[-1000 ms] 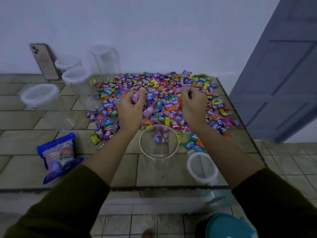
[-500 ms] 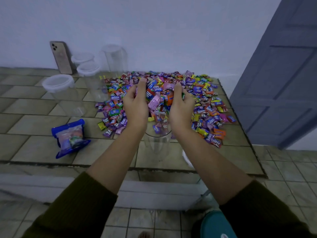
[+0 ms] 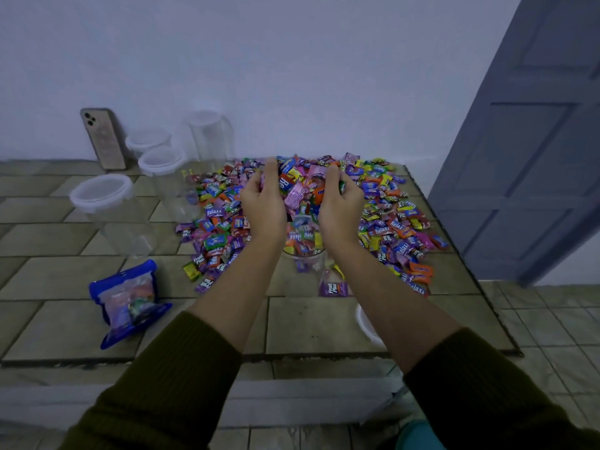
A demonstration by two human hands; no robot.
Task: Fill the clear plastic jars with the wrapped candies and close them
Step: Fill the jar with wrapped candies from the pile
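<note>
Head view: hands point(image 3: 302, 203) cupping candies point(image 3: 300, 190), seemingly

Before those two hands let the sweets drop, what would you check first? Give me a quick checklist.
1. Open jar under the hands: ok, its mouth sits below the gap between them.
2. Both hands loaded: ok, left hand and right hand cup a bunch of candies together.
3. Jar upright: ok.
4. Room left in the jar: cannot tell, candies and wrists hide most of it.
5. Lid within reach: ok, a white lid lies by the right forearm.
6. No spill: not ok, a few candies lie loose beside the jar's base.
</note>
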